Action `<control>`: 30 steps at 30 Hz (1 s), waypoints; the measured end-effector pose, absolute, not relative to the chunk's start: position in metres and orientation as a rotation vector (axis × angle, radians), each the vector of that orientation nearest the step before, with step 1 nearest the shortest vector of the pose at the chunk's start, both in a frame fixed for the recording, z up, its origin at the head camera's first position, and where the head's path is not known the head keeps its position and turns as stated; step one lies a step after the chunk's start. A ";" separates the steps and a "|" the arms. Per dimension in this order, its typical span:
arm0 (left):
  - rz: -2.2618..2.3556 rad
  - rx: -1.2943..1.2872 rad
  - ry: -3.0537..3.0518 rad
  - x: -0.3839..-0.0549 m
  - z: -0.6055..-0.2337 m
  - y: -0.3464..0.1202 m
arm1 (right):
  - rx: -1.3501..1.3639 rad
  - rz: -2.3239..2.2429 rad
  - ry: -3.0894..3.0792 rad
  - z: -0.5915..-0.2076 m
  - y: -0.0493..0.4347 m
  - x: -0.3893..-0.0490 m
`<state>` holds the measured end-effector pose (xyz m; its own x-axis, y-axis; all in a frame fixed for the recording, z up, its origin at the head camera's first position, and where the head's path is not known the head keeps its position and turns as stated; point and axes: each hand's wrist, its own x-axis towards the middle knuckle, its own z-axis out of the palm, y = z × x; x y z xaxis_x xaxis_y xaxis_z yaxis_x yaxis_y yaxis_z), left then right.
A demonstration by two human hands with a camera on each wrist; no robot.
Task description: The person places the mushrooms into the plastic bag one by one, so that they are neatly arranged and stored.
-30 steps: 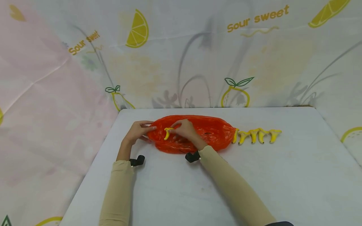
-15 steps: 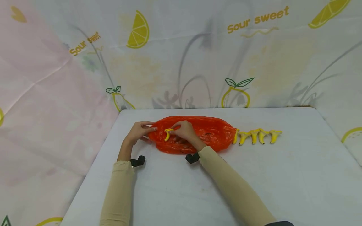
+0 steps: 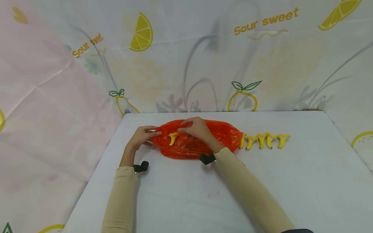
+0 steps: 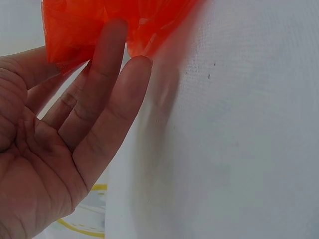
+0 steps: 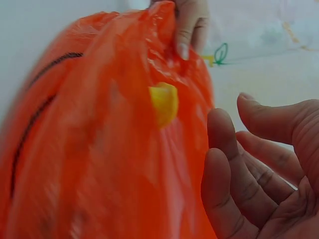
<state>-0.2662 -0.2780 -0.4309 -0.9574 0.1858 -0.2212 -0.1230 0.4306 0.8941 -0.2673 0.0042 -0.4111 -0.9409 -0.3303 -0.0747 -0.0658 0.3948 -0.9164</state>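
A red plastic bag (image 3: 222, 131) lies with its mouth spread wide near the table's far side. My left hand (image 3: 141, 136) pinches its left end, thumb on the inside and fingers behind the plastic. Inside the bag, near that end, rests a small yellow toy banana bunch (image 3: 173, 139); the right wrist view shows only part of this banana bunch (image 5: 164, 104) past the red plastic. Over the bag's middle is my right hand (image 3: 199, 130), its thumb and fingers apart and holding nothing. In the right wrist view the right hand (image 5: 269, 174) is beside the bag's rim.
Several more yellow banana bunches (image 3: 261, 140) stand in a row off the bag's right end, the nearest touching or overlapped by it. The white table (image 3: 175, 194) meets a printed cloth backdrop (image 3: 186, 58) at its far edge.
My right hand has let go of the banana bunch, leaving it in the bag, and has moved up and to the right. The left hand keeps its place on the bag.
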 end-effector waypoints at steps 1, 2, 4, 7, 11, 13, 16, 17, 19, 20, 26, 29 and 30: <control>1.533 0.052 2.405 -0.266 -0.431 -0.278 | -0.356 -1.582 2.400 -0.408 0.008 -0.267; 1.533 0.049 2.408 -0.266 -0.430 -0.279 | -0.363 -1.602 2.388 -0.406 0.012 -0.267; 1.532 0.052 2.413 -0.266 -0.430 -0.279 | -0.375 -1.639 2.366 -0.401 0.020 -0.267; 1.527 0.063 2.408 -0.267 -0.431 -0.280 | -0.376 -1.702 2.327 -0.396 0.034 -0.265; 1.523 0.062 2.409 -0.266 -0.431 -0.280 | -0.383 -1.765 2.298 -0.389 0.053 -0.262; 1.535 0.056 2.409 -0.266 -0.431 -0.280 | -0.388 -1.786 2.302 -0.386 0.062 -0.261; 1.556 0.059 2.399 -0.266 -0.433 -0.279 | -0.395 -1.794 2.337 -0.383 0.077 -0.259; 1.563 0.058 2.393 -0.266 -0.433 -0.279 | -0.394 -1.788 2.353 -0.382 0.082 -0.258; 1.563 0.059 2.388 -0.266 -0.434 -0.278 | -0.383 -1.765 2.387 -0.380 0.091 -0.256; 1.559 0.058 2.390 -0.265 -0.434 -0.278 | -0.377 -1.752 2.398 -0.380 0.096 -0.255; 1.554 0.059 2.396 -0.264 -0.434 -0.279 | -0.320 -1.701 2.447 -0.375 0.126 -0.247; 1.551 0.063 2.392 -0.262 -0.431 -0.278 | -0.294 -1.670 2.487 -0.373 0.141 -0.243; 1.554 0.065 2.392 -0.262 -0.431 -0.278 | -0.284 -1.656 2.498 -0.373 0.146 -0.241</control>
